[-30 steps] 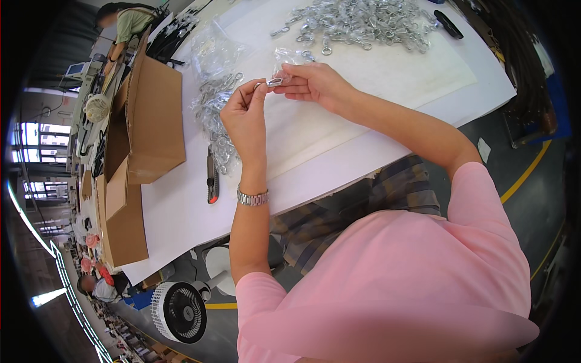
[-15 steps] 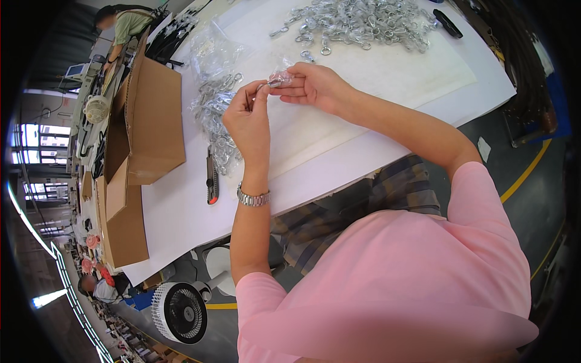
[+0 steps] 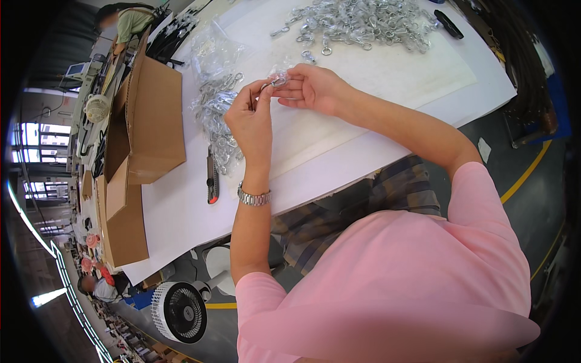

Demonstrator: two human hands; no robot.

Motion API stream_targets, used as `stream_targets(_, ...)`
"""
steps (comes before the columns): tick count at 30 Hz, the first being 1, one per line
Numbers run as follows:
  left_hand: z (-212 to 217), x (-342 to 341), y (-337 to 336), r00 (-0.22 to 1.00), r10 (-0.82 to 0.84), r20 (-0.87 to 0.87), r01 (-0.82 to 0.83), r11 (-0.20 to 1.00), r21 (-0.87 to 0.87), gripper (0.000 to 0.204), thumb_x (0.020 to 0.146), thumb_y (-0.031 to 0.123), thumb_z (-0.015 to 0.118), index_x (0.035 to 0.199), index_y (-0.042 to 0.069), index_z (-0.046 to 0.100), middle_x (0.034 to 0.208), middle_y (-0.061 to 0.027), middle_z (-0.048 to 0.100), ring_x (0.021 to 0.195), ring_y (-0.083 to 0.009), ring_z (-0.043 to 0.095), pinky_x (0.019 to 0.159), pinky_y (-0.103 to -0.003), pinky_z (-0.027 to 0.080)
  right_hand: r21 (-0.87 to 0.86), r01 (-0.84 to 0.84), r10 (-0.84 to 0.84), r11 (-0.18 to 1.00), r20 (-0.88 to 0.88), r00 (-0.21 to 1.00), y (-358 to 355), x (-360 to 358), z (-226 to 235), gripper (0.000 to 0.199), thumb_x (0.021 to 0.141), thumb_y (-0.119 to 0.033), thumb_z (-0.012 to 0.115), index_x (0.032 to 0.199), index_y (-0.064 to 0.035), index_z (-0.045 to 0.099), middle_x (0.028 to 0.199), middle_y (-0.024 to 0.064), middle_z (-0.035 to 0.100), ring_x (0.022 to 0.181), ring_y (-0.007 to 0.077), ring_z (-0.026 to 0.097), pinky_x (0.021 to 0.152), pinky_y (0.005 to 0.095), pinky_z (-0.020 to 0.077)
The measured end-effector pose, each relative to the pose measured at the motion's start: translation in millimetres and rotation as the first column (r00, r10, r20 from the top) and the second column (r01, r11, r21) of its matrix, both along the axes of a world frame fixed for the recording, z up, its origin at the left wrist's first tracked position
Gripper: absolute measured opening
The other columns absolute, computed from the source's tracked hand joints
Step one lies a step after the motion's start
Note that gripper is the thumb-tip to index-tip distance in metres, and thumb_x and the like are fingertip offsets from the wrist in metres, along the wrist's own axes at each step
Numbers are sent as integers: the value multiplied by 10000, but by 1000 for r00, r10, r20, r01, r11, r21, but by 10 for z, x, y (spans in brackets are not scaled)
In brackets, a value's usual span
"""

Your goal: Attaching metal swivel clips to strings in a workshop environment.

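Note:
Over the white table my left hand (image 3: 251, 121) pinches a small silver metal clasp (image 3: 278, 81) with a ring-like end between thumb and fingers. My right hand (image 3: 316, 89) is turned palm up, its fingertips against the clasp and a crinkled piece of clear plastic (image 3: 283, 71). Its thumb and fingers close on them, though the exact grip is partly hidden. A pile of silver metal clasps (image 3: 215, 115) lies just left of my left hand. Beyond my hands is a larger heap of clasps with rings (image 3: 375, 24), many seemingly in clear plastic.
An open cardboard box (image 3: 154, 121) stands on the table's left side. Near it lie a box cutter (image 3: 212, 175) and clear plastic bags (image 3: 215, 51). A black object (image 3: 448, 24) rests at the far right. Below the table edge is a fan (image 3: 181, 311). Other people are at far left.
My hands have shifted very slightly, and the clasp has turned a little between my fingers. The person at the far left has moved an arm. The piles have not moved.

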State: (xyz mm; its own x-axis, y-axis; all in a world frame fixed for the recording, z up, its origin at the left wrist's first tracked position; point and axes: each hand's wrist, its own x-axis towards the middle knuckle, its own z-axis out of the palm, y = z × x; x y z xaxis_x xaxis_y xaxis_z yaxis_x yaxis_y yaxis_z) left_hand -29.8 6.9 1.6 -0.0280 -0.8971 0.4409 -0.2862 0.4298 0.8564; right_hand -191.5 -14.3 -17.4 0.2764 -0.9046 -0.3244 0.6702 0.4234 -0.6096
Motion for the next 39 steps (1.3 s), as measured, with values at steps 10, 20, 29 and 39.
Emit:
stream_targets(10, 17, 36, -8, 999, 50, -2, -50, 998, 33, 123, 945, 48, 708, 1022, -41, 744, 842, 3, 704, 728, -29, 563, 635, -184, 422, -1, -22, 22, 1000, 94, 995, -24, -24, -29, 318, 1074, -207, 402, 1180, 2, 618, 1226, 146, 697, 1171, 282, 667, 1039, 428, 519)
stream_targets(20, 9, -11, 1, 998, 60, -25, -60, 998, -22, 124, 949, 36, 698, 1035, -49, 725, 874, -26, 726, 773, -44, 619, 672, -193, 465, -55, -83, 87, 995, 86, 992, -35, 25, -94, 226, 1049, -187, 511, 1173, -30, 616, 1228, 148, 693, 1197, 302, 651, 1037, 446, 522)
stream_targets(29, -12, -3, -25, 1000, 6, -11, -6, 1000, 6, 94, 947, 16, 689, 1015, -48, 691, 877, -68, 744, 802, -77, 689, 692, -200, 502, -200, -141, 155, 970, 56, 986, -28, 59, -148, 238, 1037, -269, 606, 1138, -57, 648, 1115, 75, 690, 1070, 203, 658, 988, 402, 546)
stream_targets(39, -8, 95, -161, 995, -95, -19, 97, 989, 108, 144, 984, 142, 688, 935, 6, 687, 741, -2, 652, 558, 5, 390, 500, -201, 276, -393, -110, 22, 913, -222, 975, -21, 30, -131, 274, 1026, -299, 615, 1077, -37, 679, 1057, 80, 716, 931, 160, 699, 885, 325, 589)
